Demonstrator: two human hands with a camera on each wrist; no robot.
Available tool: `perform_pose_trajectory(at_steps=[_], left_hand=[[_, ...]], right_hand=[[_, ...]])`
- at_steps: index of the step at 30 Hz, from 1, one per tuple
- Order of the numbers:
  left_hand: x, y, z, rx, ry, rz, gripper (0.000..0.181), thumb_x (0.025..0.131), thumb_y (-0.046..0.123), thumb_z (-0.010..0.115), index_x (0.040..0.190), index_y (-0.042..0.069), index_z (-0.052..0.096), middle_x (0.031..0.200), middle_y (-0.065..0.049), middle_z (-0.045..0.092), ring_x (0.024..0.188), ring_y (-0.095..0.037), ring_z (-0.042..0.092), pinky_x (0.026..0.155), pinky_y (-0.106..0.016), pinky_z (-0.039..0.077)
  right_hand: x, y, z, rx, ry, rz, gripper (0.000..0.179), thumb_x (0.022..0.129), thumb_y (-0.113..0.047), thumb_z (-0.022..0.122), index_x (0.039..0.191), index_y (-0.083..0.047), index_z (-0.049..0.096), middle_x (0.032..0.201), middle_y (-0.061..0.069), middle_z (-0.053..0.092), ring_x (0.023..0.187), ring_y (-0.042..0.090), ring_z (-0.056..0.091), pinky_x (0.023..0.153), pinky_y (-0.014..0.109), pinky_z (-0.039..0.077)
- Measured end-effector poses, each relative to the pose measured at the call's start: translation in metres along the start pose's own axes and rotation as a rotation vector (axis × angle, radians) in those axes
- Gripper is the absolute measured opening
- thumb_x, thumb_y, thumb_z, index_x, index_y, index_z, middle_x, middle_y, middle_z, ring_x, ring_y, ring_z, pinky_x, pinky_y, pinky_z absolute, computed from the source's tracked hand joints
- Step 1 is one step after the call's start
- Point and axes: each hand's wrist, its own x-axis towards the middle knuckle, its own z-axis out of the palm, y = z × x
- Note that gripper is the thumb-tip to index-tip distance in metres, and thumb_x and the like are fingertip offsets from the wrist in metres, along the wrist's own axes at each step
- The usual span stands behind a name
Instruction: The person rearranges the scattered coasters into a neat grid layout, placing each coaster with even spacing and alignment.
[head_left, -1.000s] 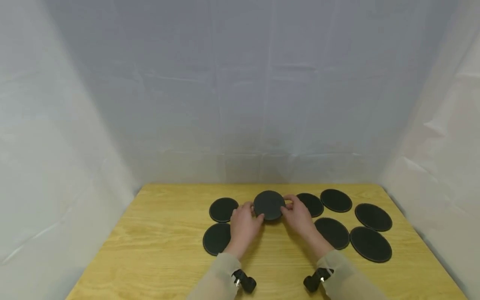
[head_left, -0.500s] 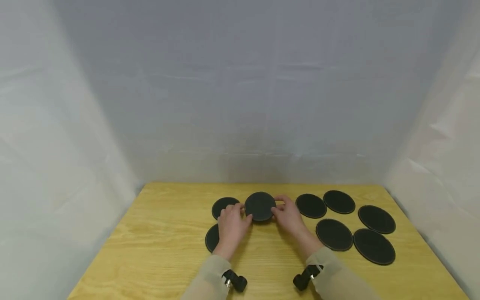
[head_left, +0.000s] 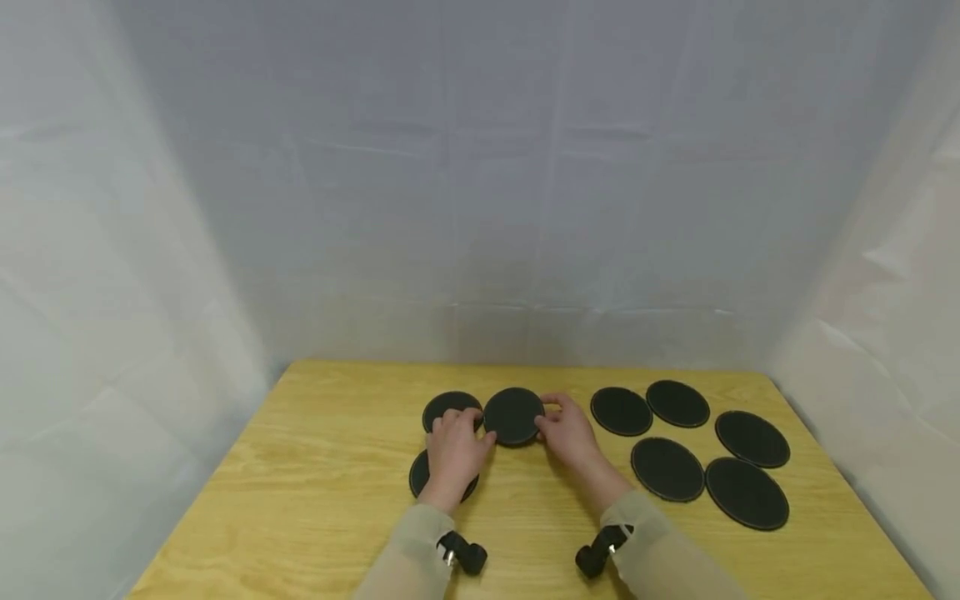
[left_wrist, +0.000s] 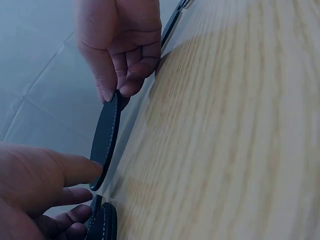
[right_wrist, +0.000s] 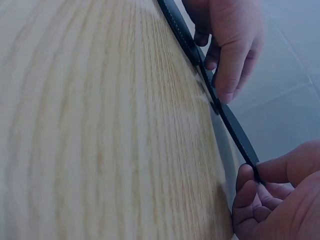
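A black round coaster (head_left: 513, 416) with a stitched rim is held between both hands, slightly above the wooden table. My left hand (head_left: 456, 450) grips its left edge, the thumb (left_wrist: 85, 170) on its face and the curled fingers at the edge. At the right edge my right hand (head_left: 568, 429) pinches it between thumb and fingers, clearly seen in the right wrist view. Just left of it lies another coaster (head_left: 447, 406), partly under my left fingers. A further coaster (head_left: 420, 477) lies nearer, partly hidden by my left hand and wrist.
On the right half of the wooden table (head_left: 300, 500) several more black coasters lie flat, among them one coaster (head_left: 621, 411) closest to my right hand and another coaster (head_left: 667, 469) nearer the front. Pale sheeting (head_left: 495, 208) hangs behind and at both sides.
Both hands have moved left with the coaster, bringing it beside the far left coaster. It also appears lower than before. The coasters on the right stay put.
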Motion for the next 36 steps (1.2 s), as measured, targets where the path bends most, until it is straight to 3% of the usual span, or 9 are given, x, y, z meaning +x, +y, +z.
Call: perform_pose_trajectory(at_steps=[9,18,27,36], left_hand=[[-0.0010,-0.0007,-0.0015,0.028,-0.012,-0.010,0.041,0.098,0.030,0.088,0.132,0.010,0.077,0.133,-0.019,0.067,0.119,-0.043,0.060,0.091,-0.062,0.047],[-0.0015,0.0006,0.0007,0.019,-0.020,-0.032,0.042,0.098,0.029,0.087,0.134,0.010,0.076,0.135,-0.018,0.066,0.121,-0.041,0.059,0.093,-0.063,0.043],[-0.0006,-0.0007,0.0023,0.027,-0.024,-0.038,0.043,0.098,0.031,0.088,0.134,0.009,0.075,0.135,-0.017,0.067,0.119,-0.039,0.060,0.091,-0.060,0.042],[0.0004,-0.0028,0.0032,0.031,-0.026,-0.036,0.045,0.098,0.030,0.087,0.134,0.007,0.074,0.134,-0.018,0.066,0.120,-0.040,0.060,0.091,-0.060,0.042]], right_hand=[[0.0020,-0.0042,0.0009,-0.118,-0.008,-0.015,0.038,0.108,-0.005,0.068,0.145,0.002,0.063,0.110,0.017,0.075,0.084,0.022,0.073,0.078,0.040,0.058],[0.0050,-0.0044,0.0016,-0.324,-0.014,-0.072,0.039,0.107,-0.009,0.071,0.144,0.002,0.067,0.120,0.016,0.074,0.112,0.034,0.071,0.098,0.054,0.056],[0.0078,-0.0056,0.0043,-0.445,-0.012,-0.106,0.036,0.106,-0.010,0.073,0.140,0.001,0.071,0.120,0.016,0.074,0.113,0.034,0.071,0.098,0.054,0.056],[0.0099,-0.0034,0.0074,-0.465,-0.004,-0.102,0.035,0.105,-0.011,0.074,0.137,0.002,0.073,0.124,0.018,0.074,0.117,0.037,0.071,0.098,0.055,0.057]])
